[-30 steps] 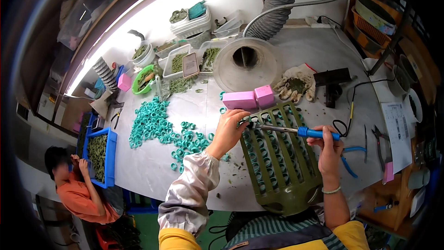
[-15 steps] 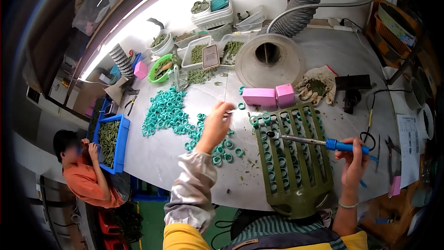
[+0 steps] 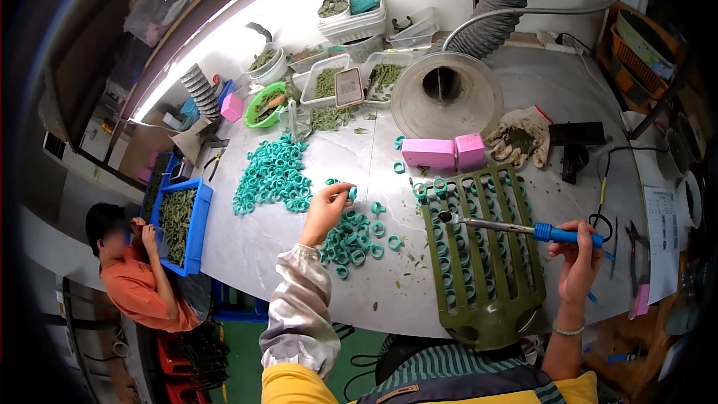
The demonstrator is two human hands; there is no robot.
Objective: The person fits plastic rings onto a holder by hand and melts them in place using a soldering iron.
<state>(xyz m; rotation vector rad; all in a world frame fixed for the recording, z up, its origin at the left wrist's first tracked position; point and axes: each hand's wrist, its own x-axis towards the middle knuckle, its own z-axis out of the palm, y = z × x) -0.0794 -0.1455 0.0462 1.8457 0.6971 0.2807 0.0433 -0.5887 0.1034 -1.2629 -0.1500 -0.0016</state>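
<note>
My left hand (image 3: 324, 213) pinches a small teal wax ring (image 3: 352, 194) between thumb and fingertips, above the table. Beneath and beside it lies a loose cluster of teal rings (image 3: 357, 236), with a larger heap of rings (image 3: 271, 176) farther left. My right hand (image 3: 580, 258) is closed round the blue handle of a soldering iron (image 3: 553, 233). The iron's spoon-like tip (image 3: 446, 217) points left, over an olive-green slotted rack (image 3: 486, 318). Rows of teal rings show in the rack's slots, and a few sit at its far left corner.
Pink blocks (image 3: 428, 154) and a soiled glove (image 3: 521, 135) lie beyond the rack. A wide round suction hood (image 3: 404, 101) stands behind them. Tubs of green pieces (image 3: 324, 82) line the back. At the left a person in orange (image 3: 138, 284) sits beside a blue tray (image 3: 200, 228).
My left hand has moved left and slightly nearer, over the rings, and now pinches one ring. My right hand still holds the iron above the rack, almost unmoved. The view has shifted slightly.
</note>
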